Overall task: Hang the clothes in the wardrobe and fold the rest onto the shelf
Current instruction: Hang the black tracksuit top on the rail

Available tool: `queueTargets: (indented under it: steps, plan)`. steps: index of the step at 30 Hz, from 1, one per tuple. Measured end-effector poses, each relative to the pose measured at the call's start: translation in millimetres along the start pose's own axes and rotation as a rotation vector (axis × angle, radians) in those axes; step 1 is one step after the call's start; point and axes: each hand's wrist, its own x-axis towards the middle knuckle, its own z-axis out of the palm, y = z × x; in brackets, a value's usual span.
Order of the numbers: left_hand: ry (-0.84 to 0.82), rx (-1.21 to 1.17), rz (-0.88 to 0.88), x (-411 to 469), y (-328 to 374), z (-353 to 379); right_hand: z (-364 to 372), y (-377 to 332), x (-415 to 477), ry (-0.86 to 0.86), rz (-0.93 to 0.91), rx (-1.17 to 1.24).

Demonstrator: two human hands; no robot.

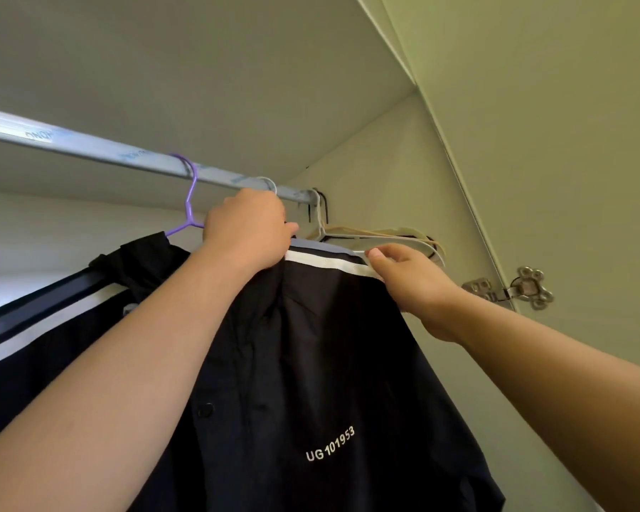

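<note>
A dark navy shirt (333, 364) with a white shoulder stripe and white lettering hangs under the metal wardrobe rail (100, 147). My left hand (250, 229) grips the top of its hanger at the collar, just below the rail, where a pale hook (268, 181) loops over the bar. My right hand (409, 277) pinches the shirt's right shoulder at the white stripe. To the left, another dark garment (52, 301) with a white stripe hangs on a purple hanger (189, 201).
Several bare hangers (381, 236), grey, beige and black, bunch at the rail's right end against the wardrobe side wall (403, 171). The open door (569, 142) with a metal hinge (510, 288) stands on the right. The wardrobe's top panel (200, 68) is close above the rail.
</note>
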Motion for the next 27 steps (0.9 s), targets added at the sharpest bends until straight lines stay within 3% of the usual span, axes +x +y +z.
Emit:
queueTargets:
  steps: [8, 12, 16, 19, 21, 24, 27]
  plan:
    - [0.079, 0.013, -0.228, 21, -8, -23, 5, 13, 6, 0.047, -0.065, -0.136]
    - [-0.013, 0.061, -0.295, 24, -21, -21, 5, 19, 8, 0.06, -0.065, -0.101]
    - [0.009, 0.132, -0.2, 21, -21, -18, 5, 18, 9, 0.086, -0.078, -0.124]
    - [0.124, 0.224, 0.033, 24, -29, -11, 5, 14, 9, 0.097, -0.1, -0.143]
    - [0.081, -0.058, 0.189, 24, -34, -8, 6, 12, 8, 0.115, -0.156, -0.154]
    - [-0.213, -0.562, 0.275, 14, -33, -11, 7, 11, 7, 0.171, -0.251, -0.169]
    - [-0.276, -0.635, 0.315, 7, -34, -3, 9, 11, 7, 0.202, -0.281, -0.168]
